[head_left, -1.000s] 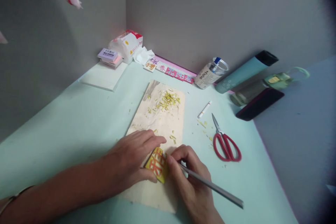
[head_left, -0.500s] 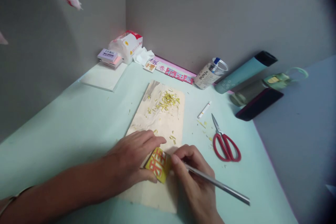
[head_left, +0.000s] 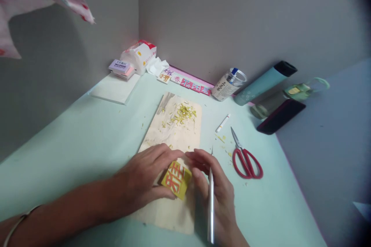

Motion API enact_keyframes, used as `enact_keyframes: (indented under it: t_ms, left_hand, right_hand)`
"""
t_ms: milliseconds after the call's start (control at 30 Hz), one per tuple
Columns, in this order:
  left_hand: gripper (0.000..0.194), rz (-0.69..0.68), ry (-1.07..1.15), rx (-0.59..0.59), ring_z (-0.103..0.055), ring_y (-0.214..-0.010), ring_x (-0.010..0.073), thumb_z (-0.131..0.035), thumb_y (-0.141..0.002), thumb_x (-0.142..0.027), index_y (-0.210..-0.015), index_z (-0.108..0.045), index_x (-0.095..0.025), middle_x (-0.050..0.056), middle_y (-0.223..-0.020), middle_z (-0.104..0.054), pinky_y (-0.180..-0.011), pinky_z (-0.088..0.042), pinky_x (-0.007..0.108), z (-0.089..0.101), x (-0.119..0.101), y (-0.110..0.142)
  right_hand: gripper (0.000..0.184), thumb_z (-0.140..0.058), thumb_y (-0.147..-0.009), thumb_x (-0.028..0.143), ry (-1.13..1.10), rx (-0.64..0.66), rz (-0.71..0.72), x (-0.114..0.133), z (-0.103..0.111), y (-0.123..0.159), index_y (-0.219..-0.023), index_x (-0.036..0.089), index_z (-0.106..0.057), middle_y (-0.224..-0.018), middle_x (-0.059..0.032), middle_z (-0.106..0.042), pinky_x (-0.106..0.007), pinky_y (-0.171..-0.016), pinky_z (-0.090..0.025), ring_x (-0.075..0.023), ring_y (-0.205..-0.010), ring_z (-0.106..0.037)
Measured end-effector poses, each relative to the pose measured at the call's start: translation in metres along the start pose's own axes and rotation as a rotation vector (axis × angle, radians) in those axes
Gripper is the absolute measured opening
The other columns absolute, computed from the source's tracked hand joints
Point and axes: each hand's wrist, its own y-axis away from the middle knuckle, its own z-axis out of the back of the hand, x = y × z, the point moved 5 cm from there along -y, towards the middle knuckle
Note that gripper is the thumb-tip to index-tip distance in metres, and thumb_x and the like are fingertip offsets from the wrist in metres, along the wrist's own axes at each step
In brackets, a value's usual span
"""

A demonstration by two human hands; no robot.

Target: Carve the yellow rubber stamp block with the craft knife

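Note:
A yellow rubber stamp block (head_left: 182,189) with a red-and-white character on its face is pinched between the thumb and fingers of my left hand (head_left: 147,173), over the wooden board (head_left: 174,216). My right hand (head_left: 222,185) is beside the block, its index finger stretched towards my left fingertips. A silver carving knife (head_left: 211,208) lies between the fingers of that hand, its thin blade pointing away from me and its handle towards me. Yellow shavings (head_left: 185,112) are heaped on the far part of the board.
To the right lie red-handled scissors (head_left: 246,162) and a white stick (head_left: 223,122). Along the back stand a plastic cup (head_left: 227,87), a blue bottle (head_left: 265,83), a green-lidded bottle (head_left: 295,90), a dark phone (head_left: 281,116), lettered blocks (head_left: 194,85) and a tissue pack (head_left: 142,56).
The carving knife has swung in my right hand, from slanting right with its tip at the block to pointing away from me. My right fingers have extended; my left hand still grips the block.

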Motion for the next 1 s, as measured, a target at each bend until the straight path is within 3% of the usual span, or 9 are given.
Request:
enact_keyframes:
  t_ms: [167,333,533,700,1000]
  left_hand:
    - [0.076,-0.014,0.028,-0.044,-0.056,-0.115,0.0190,-0.080,-0.081,-0.018,-0.141,-0.035,-0.034,-0.001,-0.124,-0.056,-0.100,-0.045,0.029,0.005,-0.003,0.003]
    - [0.070,-0.033,0.044,-0.029,-0.056,-0.116,0.0183,-0.077,-0.083,-0.015,-0.138,-0.038,-0.035,-0.001,-0.126,-0.056,-0.101,-0.046,0.028,0.004,-0.006,0.005]
    - [0.052,-0.037,0.048,-0.095,-0.060,-0.114,0.0202,-0.066,-0.094,-0.029,-0.140,-0.041,-0.033,0.003,-0.129,-0.054,-0.097,-0.052,0.029,0.007,-0.001,0.003]
    - [0.040,-0.115,-0.008,-0.032,-0.062,-0.111,0.0183,-0.053,-0.100,-0.021,-0.138,-0.047,-0.031,0.004,-0.122,-0.057,-0.097,-0.052,0.028,0.007,-0.007,-0.001]
    - [0.031,-0.262,-0.191,-0.157,-0.065,-0.104,0.0196,-0.053,-0.100,-0.025,-0.131,-0.058,-0.026,0.007,-0.115,-0.061,-0.088,-0.056,0.029,0.013,-0.019,0.002]
  right_hand:
    - [0.030,-0.068,-0.091,0.023,-0.168,0.171,-0.011,0.001,-0.010,0.003,-0.119,0.031,-0.066,-0.098,-0.0004,-0.077,-0.024,-0.076,-0.061,-0.0156,-0.086,-0.074]
    - [0.028,-0.070,-0.089,0.020,-0.221,0.131,-0.033,0.000,-0.009,0.005,-0.116,0.029,-0.067,-0.093,-0.0002,-0.076,-0.023,-0.074,-0.060,-0.0146,-0.081,-0.073]
    - [0.025,-0.069,-0.088,0.022,-0.319,0.123,-0.060,0.005,-0.010,0.004,-0.113,0.025,-0.066,-0.089,-0.0016,-0.075,-0.025,-0.072,-0.061,-0.0162,-0.080,-0.074]
    - [0.025,-0.071,-0.086,0.026,-0.310,0.115,-0.076,0.007,-0.011,0.003,-0.110,0.023,-0.065,-0.086,-0.0014,-0.074,-0.027,-0.072,-0.060,-0.0171,-0.078,-0.073]
    - [0.033,-0.076,-0.079,0.037,-0.341,0.104,-0.124,0.007,-0.011,0.002,-0.105,0.020,-0.065,-0.081,-0.0026,-0.072,-0.030,-0.066,-0.056,-0.0172,-0.070,-0.067]
